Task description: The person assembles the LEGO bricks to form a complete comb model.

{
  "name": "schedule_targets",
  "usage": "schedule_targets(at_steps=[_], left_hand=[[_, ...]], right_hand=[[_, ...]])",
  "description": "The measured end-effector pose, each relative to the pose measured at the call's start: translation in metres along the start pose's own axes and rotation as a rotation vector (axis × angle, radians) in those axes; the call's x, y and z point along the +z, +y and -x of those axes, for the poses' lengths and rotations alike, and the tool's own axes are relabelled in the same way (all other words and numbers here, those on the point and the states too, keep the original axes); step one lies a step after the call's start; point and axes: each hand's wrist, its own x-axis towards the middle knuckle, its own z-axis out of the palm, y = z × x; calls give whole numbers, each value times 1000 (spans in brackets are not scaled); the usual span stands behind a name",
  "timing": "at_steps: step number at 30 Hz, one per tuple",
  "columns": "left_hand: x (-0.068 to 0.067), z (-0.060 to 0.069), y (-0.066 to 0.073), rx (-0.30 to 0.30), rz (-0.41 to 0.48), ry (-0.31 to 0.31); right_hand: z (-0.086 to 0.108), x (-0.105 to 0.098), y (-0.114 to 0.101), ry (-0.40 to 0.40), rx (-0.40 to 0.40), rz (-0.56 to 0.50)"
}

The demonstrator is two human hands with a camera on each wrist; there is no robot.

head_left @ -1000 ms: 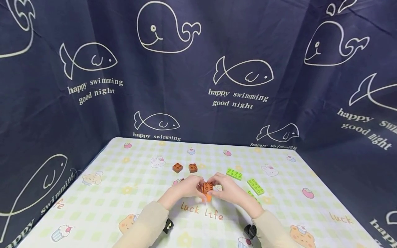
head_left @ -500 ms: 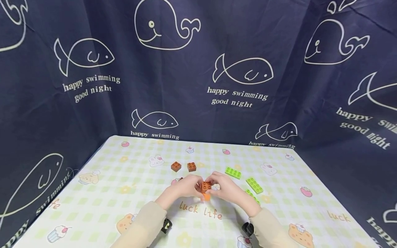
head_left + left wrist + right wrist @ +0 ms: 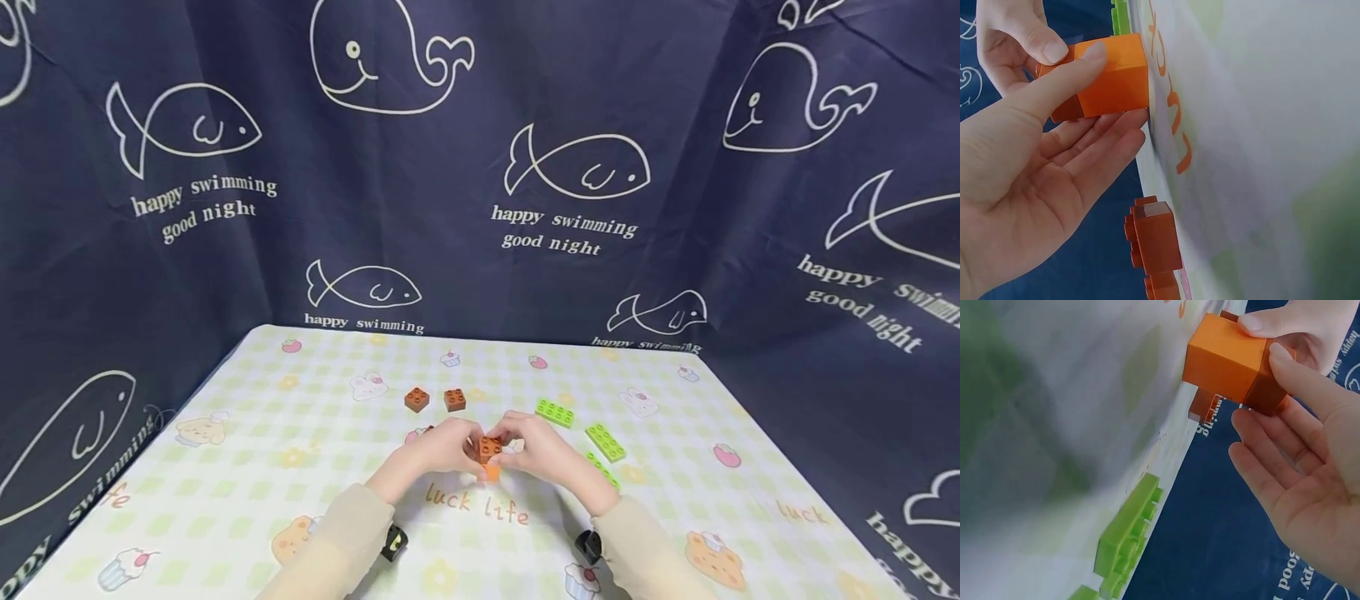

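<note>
An orange block [image 3: 1116,78] stands on the tablecloth with a small brown studded brick [image 3: 491,450] on top of it, their sides lined up. My left hand [image 3: 444,447] holds the orange block, its thumb on the near face and its fingers on the far side. From the other side, my right hand [image 3: 542,450] pinches the brown brick with its thumb in front; its lower fingers stretch out loosely in the right wrist view. The hands cover part of both pieces, and the joint shows best in the wrist views.
Two brown bricks, one [image 3: 417,399] left of the other [image 3: 454,400], lie beyond the left hand. Several green studded bricks, among them a far one [image 3: 555,412] and a nearer one [image 3: 604,442], lie right of the right hand. A dark blue curtain [image 3: 465,192] hangs behind the table.
The head view has shifted slightly, so everything sits a little further left and higher. Both hands keep their hold on the stacked pieces, with only slight finger movement.
</note>
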Motion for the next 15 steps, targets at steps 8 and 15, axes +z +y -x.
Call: schedule_targets(at_steps=[8,15], left_hand=[[-5,3,-2,4,4,5],[-1,2,2,17,12,8]], right_hand=[[-6,3,-1,-2,5,-19],[0,4,2,-12,19,-43]])
